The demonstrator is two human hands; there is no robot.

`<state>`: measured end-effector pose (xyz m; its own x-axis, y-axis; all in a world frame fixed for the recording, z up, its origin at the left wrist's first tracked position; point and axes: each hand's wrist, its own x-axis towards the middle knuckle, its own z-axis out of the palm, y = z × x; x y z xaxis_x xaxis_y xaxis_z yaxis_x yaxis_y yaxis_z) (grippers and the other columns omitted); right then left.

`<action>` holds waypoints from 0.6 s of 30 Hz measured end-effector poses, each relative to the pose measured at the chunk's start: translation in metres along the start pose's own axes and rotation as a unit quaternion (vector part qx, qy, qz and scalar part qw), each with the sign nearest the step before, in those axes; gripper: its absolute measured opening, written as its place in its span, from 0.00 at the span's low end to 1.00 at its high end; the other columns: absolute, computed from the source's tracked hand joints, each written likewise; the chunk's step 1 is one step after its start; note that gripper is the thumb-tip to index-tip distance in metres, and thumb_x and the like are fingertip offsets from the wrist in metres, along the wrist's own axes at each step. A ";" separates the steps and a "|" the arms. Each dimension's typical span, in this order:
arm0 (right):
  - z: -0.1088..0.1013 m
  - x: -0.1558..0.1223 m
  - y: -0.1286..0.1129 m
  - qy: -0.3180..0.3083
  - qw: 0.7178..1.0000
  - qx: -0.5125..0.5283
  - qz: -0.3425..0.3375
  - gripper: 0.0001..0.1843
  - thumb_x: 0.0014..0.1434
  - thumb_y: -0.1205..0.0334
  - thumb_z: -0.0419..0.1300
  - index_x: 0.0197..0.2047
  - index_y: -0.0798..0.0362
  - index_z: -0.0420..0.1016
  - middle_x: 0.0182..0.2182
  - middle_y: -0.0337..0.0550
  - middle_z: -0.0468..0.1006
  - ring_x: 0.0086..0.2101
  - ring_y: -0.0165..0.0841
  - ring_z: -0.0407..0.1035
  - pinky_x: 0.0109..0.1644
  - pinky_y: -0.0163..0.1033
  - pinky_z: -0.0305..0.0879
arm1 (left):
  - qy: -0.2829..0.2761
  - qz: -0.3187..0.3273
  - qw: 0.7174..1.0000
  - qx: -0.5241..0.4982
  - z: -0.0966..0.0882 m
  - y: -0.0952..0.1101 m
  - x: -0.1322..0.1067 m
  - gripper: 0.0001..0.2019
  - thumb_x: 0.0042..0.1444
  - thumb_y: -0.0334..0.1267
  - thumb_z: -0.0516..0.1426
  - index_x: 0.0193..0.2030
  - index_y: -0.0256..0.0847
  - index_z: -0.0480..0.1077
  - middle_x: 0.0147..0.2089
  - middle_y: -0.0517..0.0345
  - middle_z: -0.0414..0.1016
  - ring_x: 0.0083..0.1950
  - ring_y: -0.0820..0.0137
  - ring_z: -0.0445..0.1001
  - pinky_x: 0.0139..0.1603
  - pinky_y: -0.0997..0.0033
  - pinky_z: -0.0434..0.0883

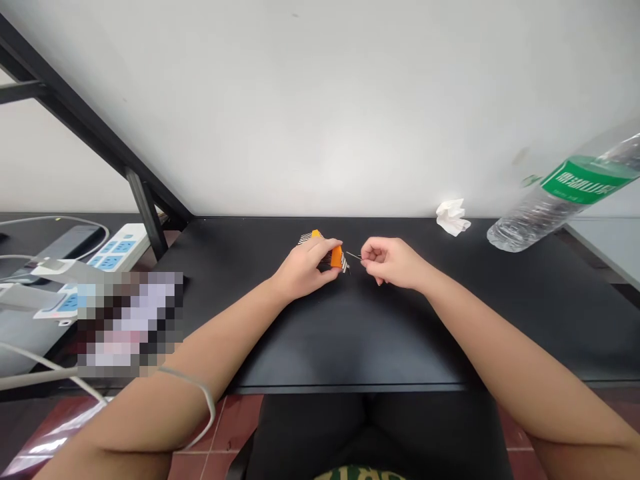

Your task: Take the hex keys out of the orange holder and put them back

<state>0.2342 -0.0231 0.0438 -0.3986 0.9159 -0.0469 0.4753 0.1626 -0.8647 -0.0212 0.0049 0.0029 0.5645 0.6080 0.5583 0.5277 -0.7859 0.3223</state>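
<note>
Near the middle of the black desktop, my left hand (305,268) is closed around an orange holder (337,257), thumb on the near side and fingers over the top. Several thin metal rods stick out of the holder at both its left and right ends. My left hand covers the holder's middle. Just right of it, my right hand (393,261) pinches a thin metal rod (354,255) between thumb and fingertips. The rod's free tip points left, close to the holder's right end; whether they touch, I cannot tell.
Crumpled white tissue (453,217) lies by the wall. A clear plastic bottle (560,193) with a green label stands at the right. To the left are a white power strip (117,250), cables (207,400) and a blurred-out object (133,320). A black frame bar (145,210) rises there.
</note>
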 end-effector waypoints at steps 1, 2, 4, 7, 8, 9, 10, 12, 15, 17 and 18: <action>0.002 -0.001 -0.002 -0.001 0.999 0.049 -0.004 0.03 0.57 0.62 0.61 0.34 0.50 0.69 0.25 0.34 0.73 0.22 0.30 0.71 0.25 0.34 0.64 | 0.006 0.007 1.000 0.003 0.000 0.000 0.000 0.22 0.59 0.37 0.62 0.60 0.42 0.69 0.49 0.51 0.80 0.48 0.64 0.80 0.49 0.63 0.79; 0.004 -0.002 -0.004 0.000 0.997 0.079 -0.007 0.04 0.58 0.61 0.61 0.35 0.50 0.70 0.24 0.34 0.72 0.21 0.30 0.71 0.24 0.34 0.65 | 0.011 0.014 1.000 0.007 0.000 0.001 0.001 0.22 0.59 0.37 0.62 0.60 0.42 0.69 0.48 0.51 0.80 0.47 0.64 0.80 0.49 0.63 0.79; 0.007 -0.003 -0.007 0.004 0.995 0.095 -0.010 0.03 0.58 0.62 0.62 0.35 0.50 0.71 0.23 0.34 0.72 0.19 0.29 0.70 0.24 0.34 0.64 | 0.023 0.032 0.999 0.013 0.000 0.002 0.002 0.21 0.59 0.36 0.62 0.60 0.42 0.70 0.46 0.52 0.80 0.44 0.65 0.80 0.47 0.63 0.79; 0.008 -0.005 -0.010 0.012 0.996 0.086 -0.007 0.02 0.58 0.63 0.62 0.34 0.50 0.72 0.21 0.32 0.71 0.18 0.27 0.66 0.23 0.33 0.62 | 0.033 0.060 0.998 0.016 0.000 0.004 0.003 0.21 0.60 0.35 0.62 0.60 0.42 0.69 0.44 0.52 0.80 0.41 0.66 0.79 0.45 0.63 0.79; 0.008 -0.006 -0.011 0.016 0.996 0.084 -0.008 0.01 0.58 0.64 0.61 0.34 0.50 0.72 0.21 0.32 0.70 0.17 0.27 0.65 0.23 0.33 0.61 | 0.034 0.064 0.997 0.016 0.000 0.004 0.003 0.21 0.60 0.35 0.62 0.60 0.42 0.69 0.44 0.53 0.80 0.41 0.66 0.79 0.45 0.63 0.79; 0.008 -0.006 -0.011 0.021 0.996 0.084 -0.009 0.02 0.58 0.64 0.61 0.33 0.50 0.72 0.20 0.32 0.70 0.17 0.26 0.65 0.22 0.33 0.60 | 0.032 0.066 0.997 0.016 0.000 0.004 0.003 0.21 0.60 0.35 0.62 0.60 0.42 0.69 0.43 0.53 0.80 0.41 0.67 0.78 0.46 0.63 0.79; 0.007 -0.007 -0.011 0.025 0.996 0.084 -0.010 0.02 0.58 0.65 0.61 0.33 0.50 0.71 0.20 0.32 0.70 0.17 0.26 0.64 0.22 0.33 0.60 | 0.030 0.065 0.997 0.016 0.000 0.004 0.003 0.21 0.60 0.35 0.62 0.60 0.42 0.69 0.43 0.53 0.80 0.41 0.66 0.79 0.46 0.63 0.78; 0.006 -0.008 -0.011 0.031 0.996 0.079 -0.012 0.02 0.57 0.65 0.61 0.33 0.50 0.71 0.20 0.32 0.70 0.17 0.27 0.65 0.22 0.34 0.60 | 0.024 0.059 0.998 0.019 0.000 0.004 0.003 0.21 0.61 0.35 0.62 0.61 0.43 0.68 0.44 0.52 0.80 0.42 0.66 0.79 0.48 0.62 0.78; 0.006 -0.009 -0.010 0.026 0.998 0.062 -0.011 0.02 0.57 0.65 0.61 0.33 0.50 0.71 0.21 0.32 0.71 0.17 0.27 0.66 0.23 0.34 0.61 | 0.015 0.060 0.997 0.035 0.000 0.003 0.003 0.21 0.61 0.36 0.62 0.61 0.43 0.69 0.44 0.51 0.81 0.43 0.64 0.80 0.48 0.60 0.77; 0.006 -0.009 -0.009 0.024 0.998 0.061 -0.010 0.02 0.58 0.64 0.61 0.33 0.50 0.71 0.22 0.33 0.72 0.17 0.27 0.66 0.23 0.34 0.61 | 0.012 0.069 0.996 0.047 0.000 0.002 0.004 0.21 0.61 0.36 0.62 0.61 0.43 0.69 0.43 0.51 0.82 0.43 0.63 0.80 0.49 0.58 0.77; 0.006 -0.009 -0.008 0.025 0.997 0.066 -0.008 0.03 0.59 0.63 0.61 0.33 0.50 0.71 0.22 0.33 0.72 0.17 0.27 0.66 0.23 0.34 0.61 | 0.012 0.074 0.996 0.052 0.000 0.002 0.004 0.21 0.61 0.36 0.61 0.61 0.43 0.69 0.43 0.51 0.82 0.43 0.62 0.80 0.50 0.57 0.77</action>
<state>0.2291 -0.0346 0.0485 -0.3635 0.9315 -0.0096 0.3603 0.1310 -0.9236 -0.0184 0.0061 0.0059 0.6270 0.4823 0.6117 0.5033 -0.8502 0.1544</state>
